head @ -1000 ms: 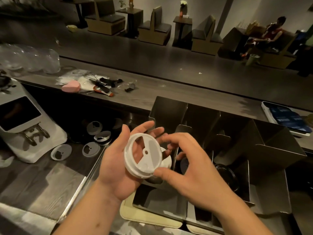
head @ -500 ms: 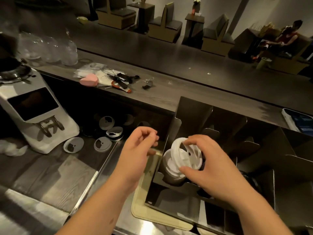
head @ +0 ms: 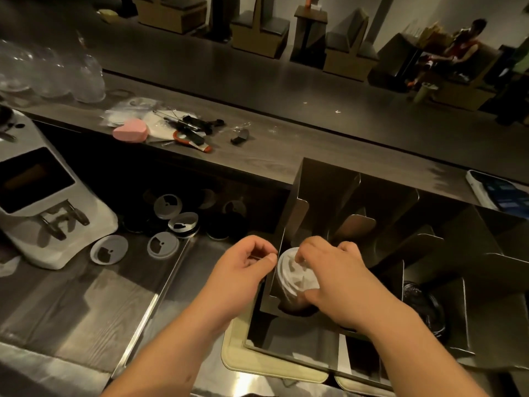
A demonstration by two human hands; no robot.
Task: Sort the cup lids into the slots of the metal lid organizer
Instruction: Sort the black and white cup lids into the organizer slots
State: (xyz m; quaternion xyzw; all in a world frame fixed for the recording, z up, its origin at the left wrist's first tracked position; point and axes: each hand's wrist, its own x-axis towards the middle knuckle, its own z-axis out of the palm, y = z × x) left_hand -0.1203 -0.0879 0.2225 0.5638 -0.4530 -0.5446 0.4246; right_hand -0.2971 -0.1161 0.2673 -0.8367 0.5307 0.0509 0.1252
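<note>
Lower now, right hand (head: 340, 285) pinches white lid (head: 289, 275) in organizer (head: 323, 181) slot; left hand (head: 240, 267) curled, empty

Single cam, head-worn, faces fwd & steeply down, v. close over the counter (head: 71, 305); lid organizer (head: 320, 181) sits lower right of centre, cafe seating (head: 257, 30) far off along top edge.

White countertop grinder (head: 43, 213) with dark screen at left. On dark wooden ledge (head: 286, 144): pink heart-shaped case (head: 130, 134), orange-handled tool (head: 190, 143), clear plastic cups (head: 71, 78). White-cased phone (head: 499, 193) at right edge.
</note>
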